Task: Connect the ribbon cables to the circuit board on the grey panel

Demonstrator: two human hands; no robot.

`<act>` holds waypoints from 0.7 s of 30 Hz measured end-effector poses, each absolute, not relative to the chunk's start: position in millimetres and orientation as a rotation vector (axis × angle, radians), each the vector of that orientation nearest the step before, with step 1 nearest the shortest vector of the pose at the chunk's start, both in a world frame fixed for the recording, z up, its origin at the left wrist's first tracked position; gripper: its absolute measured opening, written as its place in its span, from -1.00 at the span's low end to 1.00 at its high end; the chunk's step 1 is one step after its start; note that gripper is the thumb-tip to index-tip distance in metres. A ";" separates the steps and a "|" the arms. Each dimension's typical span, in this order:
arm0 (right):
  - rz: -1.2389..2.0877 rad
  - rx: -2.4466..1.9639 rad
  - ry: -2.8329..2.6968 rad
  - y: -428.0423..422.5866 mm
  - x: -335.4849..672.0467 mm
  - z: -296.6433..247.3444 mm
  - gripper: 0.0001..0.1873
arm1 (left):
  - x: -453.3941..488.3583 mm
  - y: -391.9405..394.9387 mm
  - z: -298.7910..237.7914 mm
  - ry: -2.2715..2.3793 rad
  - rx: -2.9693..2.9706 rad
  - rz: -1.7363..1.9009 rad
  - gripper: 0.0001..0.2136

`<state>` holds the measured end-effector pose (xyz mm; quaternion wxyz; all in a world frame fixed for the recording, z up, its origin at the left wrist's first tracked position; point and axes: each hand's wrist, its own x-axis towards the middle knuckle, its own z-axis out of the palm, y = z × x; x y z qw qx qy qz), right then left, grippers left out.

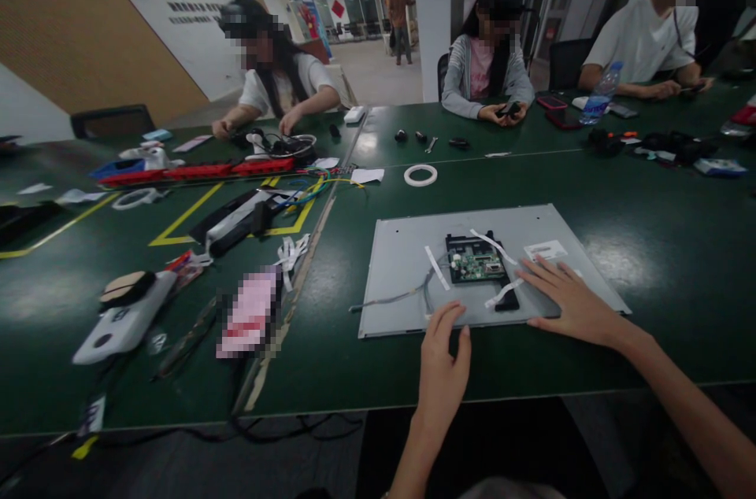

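Observation:
A flat grey metal panel (407, 247) lies on the green table in front of me. Near its middle sits a green circuit board (476, 263) in a black frame, with white tape strips (437, 267) around it. A grey cable (390, 300) runs from the board past the panel's left edge. My left hand (442, 357) is at the panel's front edge, fingers curved and thumb apart, holding nothing. Fingers spread, my right hand (570, 298) rests on the panel's right part, beside a white label (546, 249).
A tape roll (420, 175) lies beyond the panel. To the left are a pink phone-like item (249, 312), a white device (124, 318) and a black-and-white part (242, 219). A water bottle (602, 94) stands far right. Several people sit across the table, handling small items.

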<state>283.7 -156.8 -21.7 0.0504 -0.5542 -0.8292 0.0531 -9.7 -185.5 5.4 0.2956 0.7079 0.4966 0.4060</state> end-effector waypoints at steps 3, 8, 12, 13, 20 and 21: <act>0.124 -1.712 -2.495 -161.1 286.9 -22.5 -0.14 | -9.8 -185.1 5.3 1.350 1.850 1.121 -0.76; 0.063 -1.795 -2.433 -169.0 298.0 -27.1 -0.15 | -11.2 -184.8 4.1 1.367 1.817 1.143 -0.77; -0.003 -1.923 -2.363 -174.2 308.7 -30.4 -0.16 | -11.2 -184.0 4.8 1.371 1.815 1.115 -0.77; -0.023 -1.957 -2.343 -175.3 311.6 -31.9 -0.16 | -11.1 -183.9 5.2 1.372 1.821 1.107 -0.76; -0.141 -2.197 -2.127 -179.2 333.4 -48.6 -0.17 | -10.6 -183.3 8.1 1.355 1.848 1.041 -0.77; -0.143 -2.229 -2.093 -179.2 335.6 -49.6 -0.17 | -10.5 -183.1 8.6 1.353 1.849 1.034 -0.77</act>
